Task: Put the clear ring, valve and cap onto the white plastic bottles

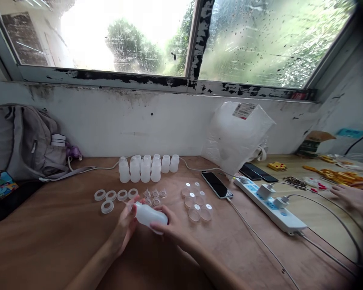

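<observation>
A frosted white bottle [150, 216] is held tilted above the brown table between both hands. My left hand [127, 225] has its fingers at the neck end, on the left. Wrapped round the wider end is my right hand [169, 226]. Just beyond the hands lie several clear nipple-shaped pieces [155, 193]. White rings [111, 196] lie to the left of them, and clear round caps [194, 212] to the right. Several more frosted bottles [145, 169] stand upright in rows near the wall.
A phone [217, 185] and a white power strip [270, 205] with cables lie on the right. A plastic bag [237, 137] leans on the wall. A grey backpack [24, 141] sits at the left. Another person's hand [351, 199] reaches over small parts at the far right.
</observation>
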Demonstrator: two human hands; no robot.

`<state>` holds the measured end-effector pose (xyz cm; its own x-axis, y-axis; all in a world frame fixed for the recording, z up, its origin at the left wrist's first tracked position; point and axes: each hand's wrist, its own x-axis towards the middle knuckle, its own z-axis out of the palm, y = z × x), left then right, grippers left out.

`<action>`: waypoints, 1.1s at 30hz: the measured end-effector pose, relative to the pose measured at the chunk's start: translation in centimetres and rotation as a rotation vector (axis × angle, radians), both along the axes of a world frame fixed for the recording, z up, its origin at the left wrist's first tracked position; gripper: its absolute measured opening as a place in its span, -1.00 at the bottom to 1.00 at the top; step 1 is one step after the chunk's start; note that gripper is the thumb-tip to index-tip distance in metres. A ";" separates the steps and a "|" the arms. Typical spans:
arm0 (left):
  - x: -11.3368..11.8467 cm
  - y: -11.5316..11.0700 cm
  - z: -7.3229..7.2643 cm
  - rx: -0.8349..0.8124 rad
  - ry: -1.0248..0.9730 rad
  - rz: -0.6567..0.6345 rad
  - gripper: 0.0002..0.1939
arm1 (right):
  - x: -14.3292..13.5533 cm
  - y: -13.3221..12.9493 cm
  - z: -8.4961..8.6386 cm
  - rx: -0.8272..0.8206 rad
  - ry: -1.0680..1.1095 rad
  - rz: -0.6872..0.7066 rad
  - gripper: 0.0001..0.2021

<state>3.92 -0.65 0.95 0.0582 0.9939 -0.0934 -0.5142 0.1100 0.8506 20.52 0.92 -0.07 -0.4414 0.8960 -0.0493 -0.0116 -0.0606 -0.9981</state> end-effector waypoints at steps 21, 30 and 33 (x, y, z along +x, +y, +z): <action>1.2 -0.8 -0.4 -0.104 0.015 0.150 -0.75 | -2.0 -3.4 -0.1 0.368 -0.228 -0.063 -0.59; 1.3 -1.0 -0.5 -0.198 -0.099 0.221 -0.88 | -2.9 -3.2 -1.8 -0.576 0.298 0.180 -0.66; 1.4 -0.9 -0.4 -0.185 -0.077 0.222 -0.86 | -3.0 -3.1 -2.4 -0.801 0.390 0.291 -0.62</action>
<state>5.29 -1.57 0.52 -0.1445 0.9497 -0.2778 -0.6052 0.1373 0.7842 17.55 -2.21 -2.49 -0.7581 0.5111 -0.4052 -0.2130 -0.7812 -0.5869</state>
